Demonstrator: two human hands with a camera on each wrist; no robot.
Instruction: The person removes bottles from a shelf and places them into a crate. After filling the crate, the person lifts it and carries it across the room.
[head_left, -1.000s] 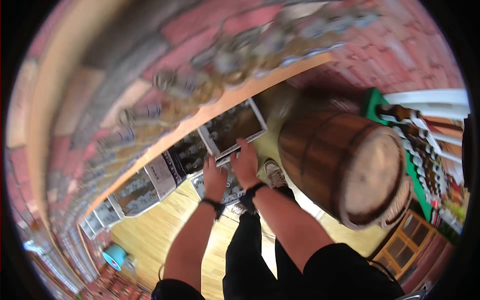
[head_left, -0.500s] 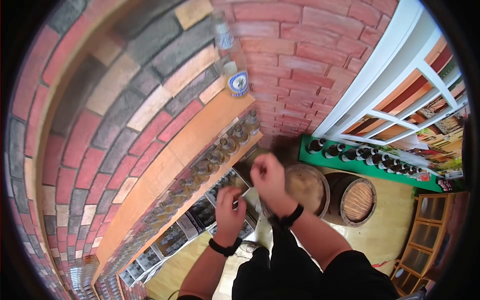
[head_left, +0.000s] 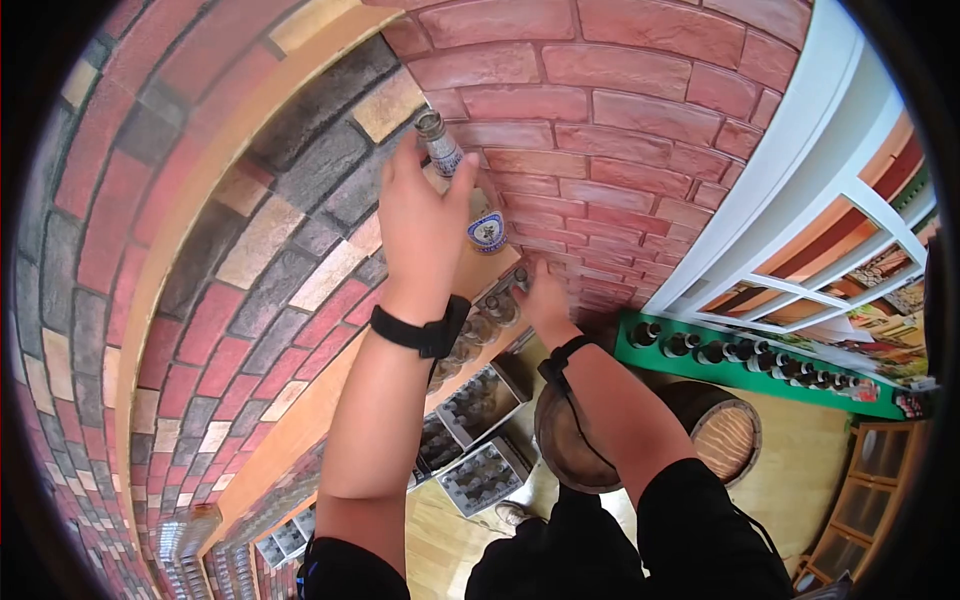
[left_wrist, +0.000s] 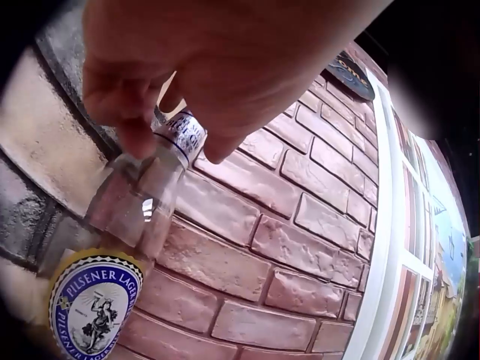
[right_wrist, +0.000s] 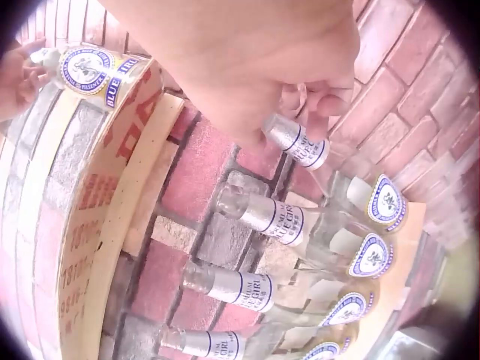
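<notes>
A clear bottle (head_left: 487, 232) with a blue-and-white label stands at the end of the upper shelf. My left hand (head_left: 420, 230) has fingers and thumb on either side of its neck; the left wrist view shows them curled about the neck label (left_wrist: 181, 135). On the lower shelf, my right hand (head_left: 545, 300) is at the neck of the end bottle (right_wrist: 300, 144). In the right wrist view this hand (right_wrist: 247, 60) has its fingertips around that neck, partly hiding the top. More labelled bottles (right_wrist: 274, 219) stand in a row beside it.
Crates of bottles (head_left: 485, 478) sit below the shelves. Wooden barrels (head_left: 725, 440) stand on the floor at the right, near a green ledge (head_left: 800, 378) with dark bottles. A brick wall (head_left: 630, 130) rises behind, and a white window frame (head_left: 780, 180) is at the right.
Both hands have risen from over the crates to the shelves, the left to the upper bottle and the right to the lower row. The view has tilted toward the wall.
</notes>
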